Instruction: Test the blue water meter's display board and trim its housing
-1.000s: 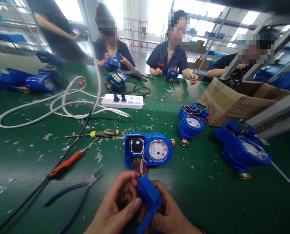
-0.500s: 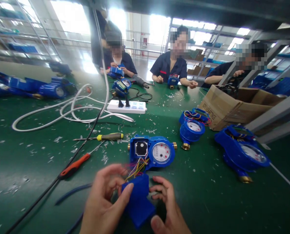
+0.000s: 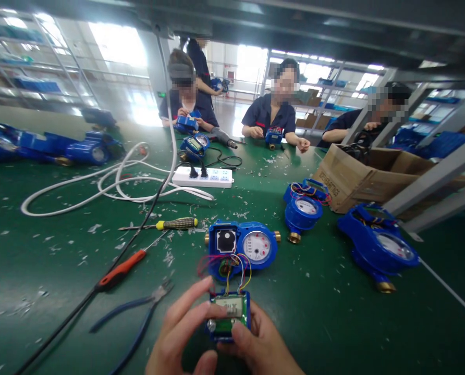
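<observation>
1. Both of my hands are closed round the blue display module [image 3: 229, 314]: left hand [image 3: 180, 336] pinches its left edge with the thumb lying across the top corner, right hand [image 3: 260, 349] cups it from below and the right, its thumb pressing on the lower face.
2. What has changed: half a second ago the module showed me only its plain blue back, tilted away. Now it is turned over, face up, and I can see the green board and the pale LCD window.
3. A second ago the same piece was held edge-on, closer to the meter, with the wires bunched tight. They now arc loosely, so the module has come a little toward me.
4. The module sits low in the centre of the view, off the green table [image 3: 334, 312], just in front of the open water meter [image 3: 242, 249]. The coloured wires [image 3: 232, 268], red, yellow and white, run from the meter's open compartment down to it, so the two are tethered.
5. My reading: with the board side exposed, the display and its solder side can be inspected or worked on; the wire slack limits how far I can pull it.
6. Nearby on the table lie the blue-handled pliers [image 3: 134, 317], the orange-handled screwdriver [image 3: 121, 271] and the yellow-handled screwdriver [image 3: 170, 224], all to my left and untouched.
7. Two more meters [image 3: 303, 211] [image 3: 377, 247] lie to the right; other workers sit at the far side.
</observation>
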`<state>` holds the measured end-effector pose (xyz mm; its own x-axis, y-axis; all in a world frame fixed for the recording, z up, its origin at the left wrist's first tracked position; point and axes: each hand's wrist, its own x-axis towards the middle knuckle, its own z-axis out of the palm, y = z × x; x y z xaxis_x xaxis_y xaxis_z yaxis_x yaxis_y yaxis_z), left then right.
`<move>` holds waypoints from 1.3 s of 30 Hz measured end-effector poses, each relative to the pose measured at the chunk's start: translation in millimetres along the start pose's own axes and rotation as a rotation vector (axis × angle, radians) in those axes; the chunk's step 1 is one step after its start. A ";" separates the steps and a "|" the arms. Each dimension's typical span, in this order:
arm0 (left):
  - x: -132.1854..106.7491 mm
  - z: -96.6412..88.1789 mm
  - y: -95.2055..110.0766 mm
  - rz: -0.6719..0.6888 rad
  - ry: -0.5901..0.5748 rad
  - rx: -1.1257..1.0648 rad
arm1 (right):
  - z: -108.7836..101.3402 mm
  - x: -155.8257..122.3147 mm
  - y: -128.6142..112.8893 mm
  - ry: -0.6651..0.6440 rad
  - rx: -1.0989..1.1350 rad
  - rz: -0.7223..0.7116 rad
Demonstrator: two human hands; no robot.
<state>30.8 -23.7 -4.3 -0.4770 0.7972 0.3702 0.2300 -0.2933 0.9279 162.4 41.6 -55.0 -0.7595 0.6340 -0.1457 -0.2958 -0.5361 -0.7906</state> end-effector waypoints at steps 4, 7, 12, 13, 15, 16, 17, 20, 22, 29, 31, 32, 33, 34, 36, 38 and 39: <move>17.6 -12.1 -5.8 -0.084 0.215 0.243 | -2.8 -1.5 -5.7 -0.094 0.211 0.056; 35.6 -20.4 -15.0 -0.442 -0.024 0.223 | -1.3 -0.6 -10.7 -0.176 0.245 0.012; 46.4 -20.4 -21.1 -0.556 -0.446 0.016 | -2.1 1.7 -22.1 -0.140 0.092 0.002; 46.0 -19.3 -18.9 -0.543 -0.497 0.034 | -2.7 1.6 -24.8 -0.133 0.040 -0.004; 44.6 -17.2 -14.2 -0.521 -0.584 0.094 | -3.2 1.1 -30.0 -0.159 -0.028 -0.021; 43.8 -16.1 -12.9 -0.523 -0.612 0.121 | -2.9 0.7 -32.0 -0.179 -0.040 -0.022; 43.0 -14.9 -12.9 -0.530 -0.624 0.141 | -2.4 0.4 -33.2 -0.196 -0.043 -0.016; 39.7 -9.5 -20.8 -0.559 -0.583 0.138 | -0.2 0.6 -33.1 -0.222 -0.048 -0.003; 36.7 -5.0 -28.4 -0.590 -0.557 0.068 | -0.2 1.4 -32.2 -0.217 -0.081 -0.004; 30.7 0.1 -33.9 -0.602 -0.495 0.076 | -19.1 3.2 -49.3 -0.075 -0.569 0.001; 31.0 -0.1 -34.9 -0.612 -0.480 0.051 | -22.3 5.9 -53.9 0.073 -0.747 -0.051; 31.2 0.4 -36.2 -0.642 -0.478 -0.003 | -22.3 7.9 -54.8 0.143 -0.796 -0.085; 31.4 1.3 -38.0 -0.684 -0.483 -0.070 | -21.6 10.3 -54.8 0.194 -0.815 -0.113; 31.6 2.4 -40.2 -0.723 -0.487 -0.136 | -20.3 12.9 -54.3 0.219 -0.804 -0.130; 31.8 4.6 -44.5 -0.792 -0.481 -0.238 | -17.7 17.7 -53.0 0.214 -0.715 -0.139; 32.0 5.9 -47.1 -0.841 -0.450 -0.281 | -16.8 21.2 -53.0 0.194 -0.573 -0.124; 32.0 6.0 -47.4 -0.853 -0.434 -0.286 | -17.1 22.2 -53.5 0.184 -0.497 -0.115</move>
<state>9.6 18.9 -36.6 -0.0235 0.9074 -0.4195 -0.2848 0.3962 0.8729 171.3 93.9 -26.0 -0.6113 0.7840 -0.1080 -0.0279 -0.1578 -0.9871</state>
